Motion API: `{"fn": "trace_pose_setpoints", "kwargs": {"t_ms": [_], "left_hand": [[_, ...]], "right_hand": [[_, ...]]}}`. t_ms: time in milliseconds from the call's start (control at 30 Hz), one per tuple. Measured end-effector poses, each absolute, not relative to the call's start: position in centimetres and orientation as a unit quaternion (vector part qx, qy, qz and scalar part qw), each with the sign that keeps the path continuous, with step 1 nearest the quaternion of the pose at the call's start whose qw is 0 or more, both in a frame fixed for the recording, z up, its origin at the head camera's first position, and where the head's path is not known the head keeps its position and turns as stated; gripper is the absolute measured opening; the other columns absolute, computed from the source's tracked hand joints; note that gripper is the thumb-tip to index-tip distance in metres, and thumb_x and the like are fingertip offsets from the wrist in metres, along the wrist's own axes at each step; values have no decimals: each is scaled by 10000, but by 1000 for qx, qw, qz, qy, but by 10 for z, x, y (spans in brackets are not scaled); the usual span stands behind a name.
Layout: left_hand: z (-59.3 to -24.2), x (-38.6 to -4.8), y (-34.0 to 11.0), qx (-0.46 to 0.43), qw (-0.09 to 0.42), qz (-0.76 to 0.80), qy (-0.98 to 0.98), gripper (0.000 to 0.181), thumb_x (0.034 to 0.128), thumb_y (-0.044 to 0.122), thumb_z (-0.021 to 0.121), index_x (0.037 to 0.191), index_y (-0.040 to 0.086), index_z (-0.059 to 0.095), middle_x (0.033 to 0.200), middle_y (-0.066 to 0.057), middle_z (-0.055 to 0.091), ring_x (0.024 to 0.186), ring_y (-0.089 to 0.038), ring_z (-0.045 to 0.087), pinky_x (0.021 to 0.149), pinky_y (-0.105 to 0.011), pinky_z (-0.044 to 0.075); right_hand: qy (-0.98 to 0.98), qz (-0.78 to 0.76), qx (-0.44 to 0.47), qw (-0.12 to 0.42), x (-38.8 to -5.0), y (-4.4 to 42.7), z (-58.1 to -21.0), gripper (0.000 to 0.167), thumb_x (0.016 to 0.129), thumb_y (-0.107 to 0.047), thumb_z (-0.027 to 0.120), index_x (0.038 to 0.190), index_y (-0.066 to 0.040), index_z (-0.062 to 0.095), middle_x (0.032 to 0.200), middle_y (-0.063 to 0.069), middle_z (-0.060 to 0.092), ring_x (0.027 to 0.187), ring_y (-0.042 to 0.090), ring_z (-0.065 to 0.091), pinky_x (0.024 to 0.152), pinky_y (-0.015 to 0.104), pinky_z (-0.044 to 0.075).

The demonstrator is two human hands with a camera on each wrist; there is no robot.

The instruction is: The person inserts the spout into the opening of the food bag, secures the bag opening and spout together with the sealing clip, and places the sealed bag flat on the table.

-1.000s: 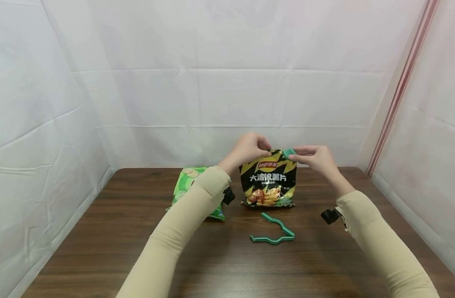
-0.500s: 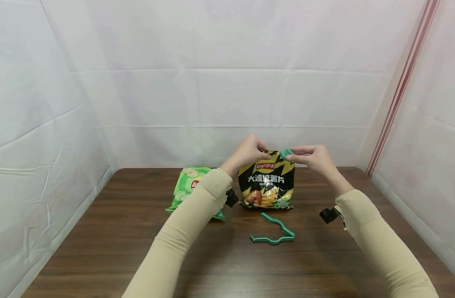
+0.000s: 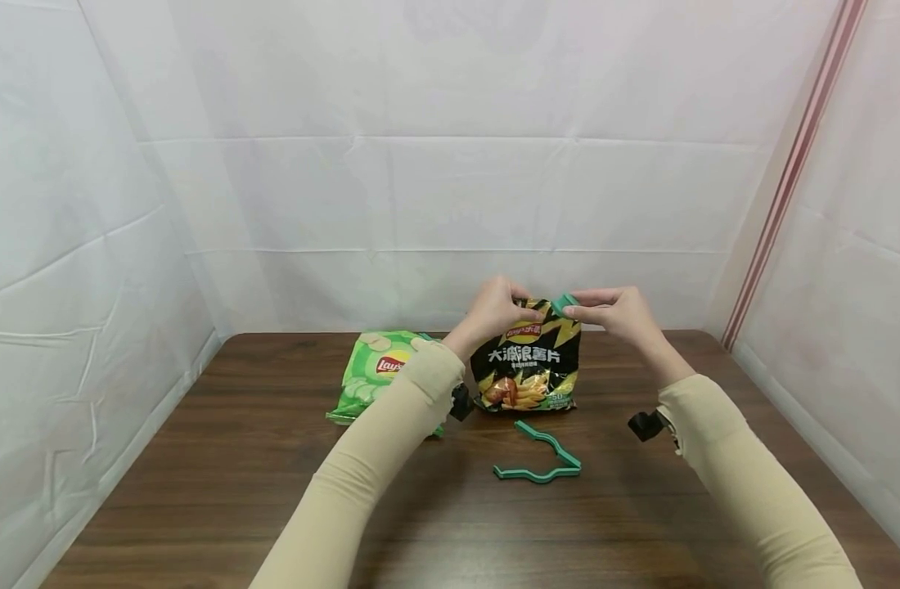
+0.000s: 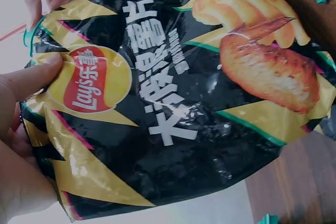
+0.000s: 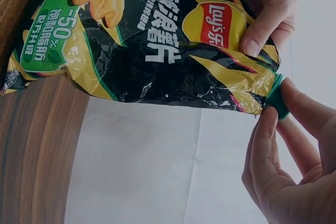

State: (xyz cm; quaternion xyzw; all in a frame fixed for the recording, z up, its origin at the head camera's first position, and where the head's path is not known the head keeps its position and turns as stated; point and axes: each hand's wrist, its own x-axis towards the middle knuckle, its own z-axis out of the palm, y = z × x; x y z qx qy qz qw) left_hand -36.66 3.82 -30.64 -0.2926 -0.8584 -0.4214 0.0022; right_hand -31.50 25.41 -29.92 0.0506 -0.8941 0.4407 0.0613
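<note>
A black-and-yellow Lay's chip bag stands upright on the table. My left hand pinches its top edge left of the middle, with the thumb on the front beside the logo. At the bag's top right corner my right hand pinches a small green bag clip between thumb and fingertips. That clip touches the corner of the bag; how far it reaches over the edge is hidden. Another green bag clip lies spread apart on the table in front of the bag.
A green Lay's chip bag lies to the left, partly behind my left sleeve. A teal strip shows at its upper right edge, mostly hidden. White cloth hangs behind and beside the brown wooden table.
The black bag and the clip in my right hand have shifted slightly left. My left hand has moved a little down and right along the bag's top. The clip on the table stays put.
</note>
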Motion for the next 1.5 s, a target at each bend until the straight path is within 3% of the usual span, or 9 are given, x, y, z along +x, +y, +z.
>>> {"fn": "trace_pose_setpoints", "kwargs": {"t_ms": [267, 433, 633, 833, 1067, 1267, 1500], "left_hand": [[-309, -365, 40, -275, 10, -426, -862, 152, 789, 232, 785, 891, 120, 775, 869, -24, 740, 635, -118, 613, 583, -231, 485], [-309, -364, 40, -262, 3, -435, -861, 179, 798, 236, 777, 927, 112, 768, 896, -34, 736, 546, -120, 566, 533, -232, 465], [-313, -361, 39, -263, -1, -457, -849, 122, 813, 214, 760, 877, 110, 761, 705, -26, 707, 389, -101, 445, 411, -229, 398], [-315, -362, 39, -263, -1, -456, -850, 145, 821, 226, 752, 911, 111, 761, 703, -7, 701, 384, -100, 458, 411, -225, 411], [-317, -364, 40, -269, 5, -459, -847, 134, 823, 212, 750, 895, 100, 764, 711, -28, 712, 378, -96, 436, 422, -224, 391], [-320, -364, 43, -269, 28, -452, -850, 165, 825, 198, 741, 933, 75, 759, 859, -55, 728, 395, -79, 437, 454, -202, 395], [-324, -365, 47, -268, 49, -456, -847, 133, 823, 182, 734, 893, 72, 761, 810, -61, 727, 368, -74, 376, 429, -192, 346]], "right_hand": [[-892, 443, 56, 66, -315, 254, -300, 555, 775, -502, 734, 1195, -144, 676, 1241, 143, 630, 955, 227, 597, 665, 315, 450], [-892, 443, 59, 62, -315, 253, -299, 554, 778, -508, 727, 1202, -154, 673, 1257, 147, 620, 1036, 265, 579, 699, 334, 428], [-889, 450, 60, 64, -316, 251, -300, 557, 772, -507, 734, 1197, -151, 676, 1245, 149, 627, 1058, 262, 563, 703, 349, 396], [-891, 446, 59, 61, -317, 250, -302, 577, 767, -523, 731, 1202, -147, 674, 1244, 159, 625, 1125, 290, 554, 727, 340, 400], [-890, 448, 55, 63, -316, 249, -300, 544, 773, -501, 736, 1189, -153, 682, 1232, 158, 633, 989, 261, 561, 643, 320, 383], [-895, 437, 63, 68, -316, 251, -301, 553, 774, -509, 730, 1191, -148, 680, 1201, 157, 648, 914, 242, 608, 639, 303, 435], [-896, 434, 65, 76, -317, 252, -304, 562, 788, -514, 715, 1209, -144, 667, 1218, 151, 637, 1003, 274, 612, 686, 313, 468]]}}
